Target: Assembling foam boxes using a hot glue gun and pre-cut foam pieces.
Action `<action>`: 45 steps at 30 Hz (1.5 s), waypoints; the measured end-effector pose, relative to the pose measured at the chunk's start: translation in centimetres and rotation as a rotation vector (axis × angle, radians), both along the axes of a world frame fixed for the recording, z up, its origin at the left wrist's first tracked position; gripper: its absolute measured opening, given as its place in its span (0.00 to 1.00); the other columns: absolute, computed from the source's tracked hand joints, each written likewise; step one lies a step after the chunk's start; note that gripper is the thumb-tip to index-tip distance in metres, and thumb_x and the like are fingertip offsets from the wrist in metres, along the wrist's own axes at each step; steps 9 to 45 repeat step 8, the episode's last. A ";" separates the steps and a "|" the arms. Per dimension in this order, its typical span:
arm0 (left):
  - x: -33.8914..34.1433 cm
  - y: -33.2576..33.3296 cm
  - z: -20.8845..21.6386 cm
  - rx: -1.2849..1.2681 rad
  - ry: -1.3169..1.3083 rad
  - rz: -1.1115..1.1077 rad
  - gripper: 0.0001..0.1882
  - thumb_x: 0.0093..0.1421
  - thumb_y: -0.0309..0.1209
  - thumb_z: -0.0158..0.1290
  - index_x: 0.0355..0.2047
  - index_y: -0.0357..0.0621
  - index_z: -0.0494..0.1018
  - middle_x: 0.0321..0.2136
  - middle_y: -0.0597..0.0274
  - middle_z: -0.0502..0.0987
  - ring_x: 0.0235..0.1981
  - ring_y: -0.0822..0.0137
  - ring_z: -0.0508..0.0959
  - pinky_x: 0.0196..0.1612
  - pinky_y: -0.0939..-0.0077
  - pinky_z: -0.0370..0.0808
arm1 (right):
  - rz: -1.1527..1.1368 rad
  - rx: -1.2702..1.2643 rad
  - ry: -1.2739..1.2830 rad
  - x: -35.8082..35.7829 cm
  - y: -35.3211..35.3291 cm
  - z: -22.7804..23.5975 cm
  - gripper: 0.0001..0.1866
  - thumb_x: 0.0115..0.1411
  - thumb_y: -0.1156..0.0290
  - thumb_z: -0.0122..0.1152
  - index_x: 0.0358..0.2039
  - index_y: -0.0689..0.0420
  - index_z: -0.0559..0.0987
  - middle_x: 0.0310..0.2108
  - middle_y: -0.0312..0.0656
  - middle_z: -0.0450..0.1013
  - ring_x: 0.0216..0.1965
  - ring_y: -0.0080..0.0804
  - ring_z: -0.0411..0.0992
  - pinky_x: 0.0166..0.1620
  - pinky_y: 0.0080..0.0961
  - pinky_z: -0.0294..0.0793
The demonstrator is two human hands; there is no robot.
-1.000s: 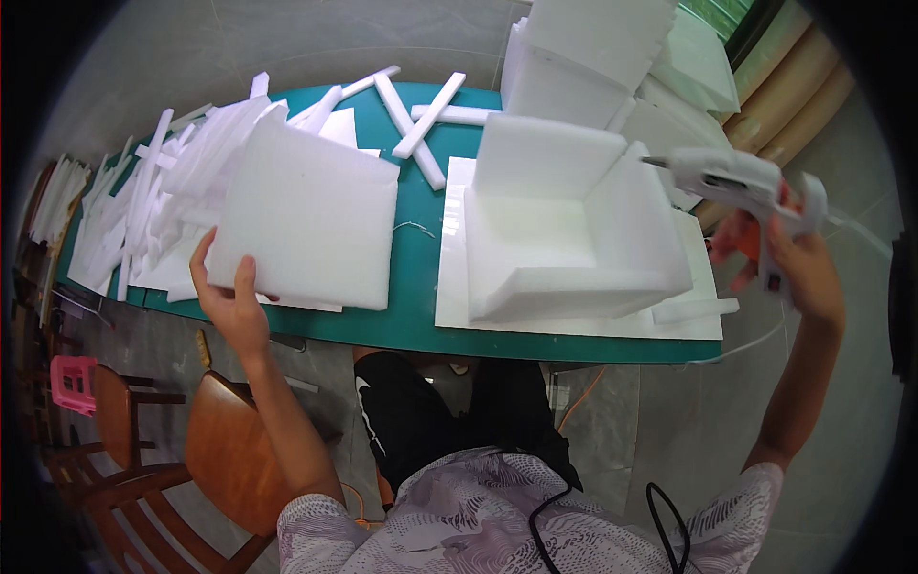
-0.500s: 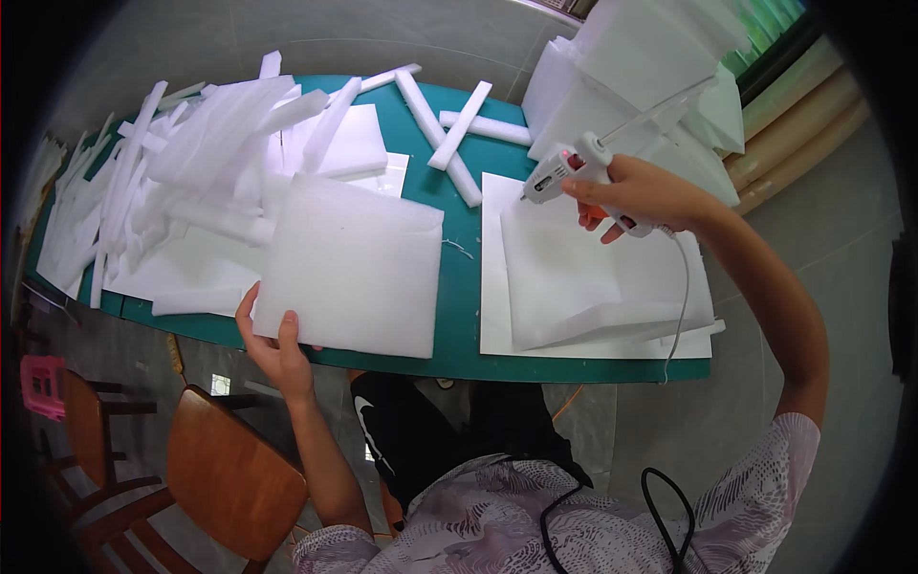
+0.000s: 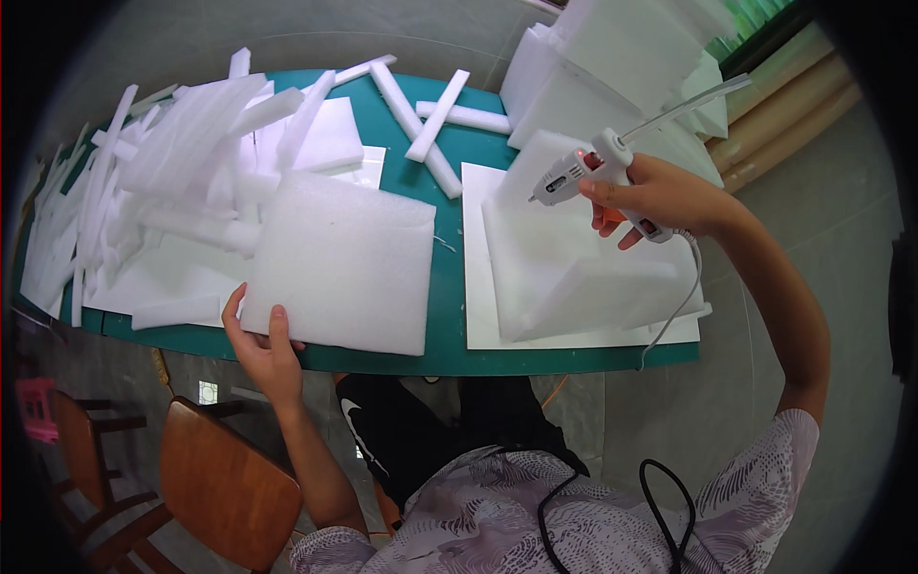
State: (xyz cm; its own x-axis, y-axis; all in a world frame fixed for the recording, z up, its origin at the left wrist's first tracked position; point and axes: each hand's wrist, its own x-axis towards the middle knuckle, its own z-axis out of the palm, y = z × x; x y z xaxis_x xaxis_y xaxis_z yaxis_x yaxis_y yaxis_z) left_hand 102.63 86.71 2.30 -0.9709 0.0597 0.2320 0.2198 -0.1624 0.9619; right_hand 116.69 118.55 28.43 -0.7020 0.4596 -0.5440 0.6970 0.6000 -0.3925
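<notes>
My left hand (image 3: 263, 349) is closed on the lower left corner of a square white foam sheet (image 3: 344, 268), thumb on top. The sheet sits over the near edge of the green table. Raised at the right, my right hand (image 3: 660, 201) grips a white hot glue gun (image 3: 583, 175) by its handle. A clear glue stick (image 3: 684, 107) juts from the gun's back, and its nozzle points left. Below the gun, a foam piece (image 3: 564, 249) with upright sides rests on a white board (image 3: 480, 277). Its right part is hidden behind my hand.
Loose foam strips and sheets (image 3: 191, 143) are heaped on the left of the green table (image 3: 411, 362). Several strips (image 3: 416, 124) lie crossed at the back. Tall foam blocks (image 3: 612, 53) stand at the back right. A wooden chair (image 3: 225, 478) is at lower left.
The view has shifted slightly, moving the table things left. The foam piece under the glue gun now shows its back and near sides standing higher. Both hands keep their holds.
</notes>
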 end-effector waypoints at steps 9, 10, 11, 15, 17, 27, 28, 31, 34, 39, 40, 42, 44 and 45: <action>2.7 0.3 1.7 -0.719 0.410 0.513 0.32 0.59 0.36 0.57 0.61 0.44 0.58 0.56 0.53 0.63 0.55 0.55 0.65 0.52 0.63 0.69 | -0.022 -0.064 0.074 3.1 1.0 0.0 0.31 0.60 0.42 0.56 0.47 0.60 0.70 0.35 0.44 0.74 0.37 0.31 0.77 0.35 0.30 0.81; 2.7 0.3 1.7 -0.719 0.410 0.513 0.32 0.59 0.36 0.57 0.61 0.44 0.58 0.56 0.53 0.63 0.55 0.55 0.65 0.52 0.63 0.69 | -0.022 -0.064 0.074 3.1 1.0 0.0 0.31 0.60 0.42 0.56 0.47 0.60 0.70 0.35 0.44 0.74 0.37 0.31 0.77 0.35 0.30 0.81; 2.7 0.3 1.7 -0.719 0.410 0.513 0.32 0.59 0.36 0.57 0.61 0.44 0.58 0.56 0.53 0.63 0.55 0.55 0.65 0.52 0.63 0.69 | -0.022 -0.064 0.074 3.1 1.0 0.0 0.31 0.60 0.42 0.56 0.47 0.60 0.70 0.35 0.44 0.74 0.37 0.31 0.77 0.35 0.30 0.81; 2.7 0.3 1.7 -0.719 0.410 0.513 0.32 0.59 0.36 0.57 0.61 0.44 0.58 0.56 0.53 0.63 0.55 0.55 0.65 0.52 0.63 0.69 | -0.022 -0.064 0.074 3.1 1.0 0.0 0.31 0.60 0.42 0.56 0.47 0.60 0.70 0.35 0.44 0.74 0.37 0.31 0.77 0.35 0.30 0.81; 2.7 0.3 1.7 -0.719 0.410 0.513 0.32 0.59 0.36 0.57 0.61 0.44 0.58 0.56 0.53 0.63 0.55 0.55 0.65 0.52 0.63 0.69 | -0.022 -0.064 0.074 3.1 1.0 0.0 0.31 0.60 0.42 0.56 0.47 0.60 0.70 0.35 0.44 0.74 0.37 0.31 0.77 0.35 0.30 0.81; 2.7 0.3 1.7 -0.719 0.410 0.513 0.32 0.59 0.36 0.57 0.61 0.44 0.58 0.56 0.53 0.63 0.55 0.55 0.65 0.52 0.63 0.69 | -0.022 -0.064 0.074 3.1 1.0 0.0 0.31 0.60 0.42 0.56 0.47 0.60 0.70 0.35 0.44 0.74 0.37 0.31 0.77 0.35 0.30 0.81; 2.7 0.3 1.7 -0.719 0.410 0.513 0.32 0.59 0.36 0.57 0.61 0.44 0.58 0.56 0.53 0.63 0.55 0.55 0.65 0.52 0.63 0.69 | -0.022 -0.064 0.074 3.1 1.0 0.0 0.31 0.60 0.42 0.56 0.47 0.60 0.70 0.35 0.44 0.74 0.37 0.31 0.77 0.35 0.30 0.81; 2.7 0.3 1.7 -0.719 0.410 0.513 0.32 0.59 0.36 0.57 0.61 0.44 0.58 0.56 0.53 0.63 0.55 0.55 0.65 0.52 0.63 0.69 | -0.022 -0.064 0.074 3.1 1.0 0.0 0.31 0.60 0.42 0.56 0.47 0.60 0.70 0.35 0.44 0.74 0.37 0.31 0.77 0.35 0.30 0.81; 2.7 0.3 1.7 -0.719 0.410 0.513 0.32 0.59 0.36 0.57 0.61 0.44 0.58 0.56 0.53 0.63 0.55 0.55 0.65 0.52 0.63 0.69 | -0.022 -0.064 0.074 3.1 1.0 0.0 0.31 0.60 0.42 0.56 0.47 0.60 0.70 0.35 0.44 0.74 0.37 0.31 0.77 0.35 0.30 0.81; 2.7 0.3 1.7 -0.719 0.410 0.513 0.32 0.59 0.36 0.57 0.61 0.44 0.58 0.56 0.53 0.63 0.55 0.55 0.65 0.52 0.63 0.69 | -0.022 -0.064 0.074 3.1 1.0 0.0 0.31 0.60 0.42 0.56 0.47 0.60 0.70 0.35 0.44 0.74 0.37 0.31 0.77 0.35 0.30 0.81; 2.7 0.3 1.7 -0.719 0.410 0.513 0.32 0.59 0.36 0.57 0.61 0.44 0.58 0.56 0.53 0.63 0.55 0.55 0.65 0.52 0.63 0.69 | -0.022 -0.064 0.074 3.1 1.0 0.0 0.31 0.60 0.42 0.56 0.47 0.60 0.70 0.35 0.44 0.74 0.37 0.31 0.77 0.35 0.30 0.81; 2.7 0.3 1.7 -0.719 0.410 0.513 0.32 0.59 0.36 0.57 0.61 0.44 0.58 0.56 0.53 0.63 0.55 0.55 0.65 0.52 0.63 0.69 | -0.022 -0.064 0.074 3.1 1.0 0.0 0.31 0.60 0.42 0.56 0.47 0.60 0.70 0.35 0.44 0.74 0.37 0.31 0.77 0.35 0.30 0.81; 2.7 0.3 1.7 -0.719 0.410 0.513 0.32 0.59 0.36 0.57 0.61 0.44 0.58 0.56 0.53 0.63 0.55 0.55 0.65 0.52 0.63 0.69 | -0.022 -0.064 0.074 3.1 1.0 0.0 0.31 0.60 0.42 0.56 0.47 0.60 0.70 0.35 0.44 0.74 0.37 0.31 0.77 0.35 0.30 0.81; 2.7 0.3 1.7 -0.719 0.410 0.513 0.32 0.59 0.36 0.57 0.61 0.44 0.58 0.56 0.53 0.63 0.55 0.55 0.65 0.52 0.63 0.69 | -0.022 -0.064 0.074 3.1 1.0 0.0 0.31 0.60 0.42 0.56 0.47 0.60 0.70 0.35 0.44 0.74 0.37 0.31 0.77 0.35 0.30 0.81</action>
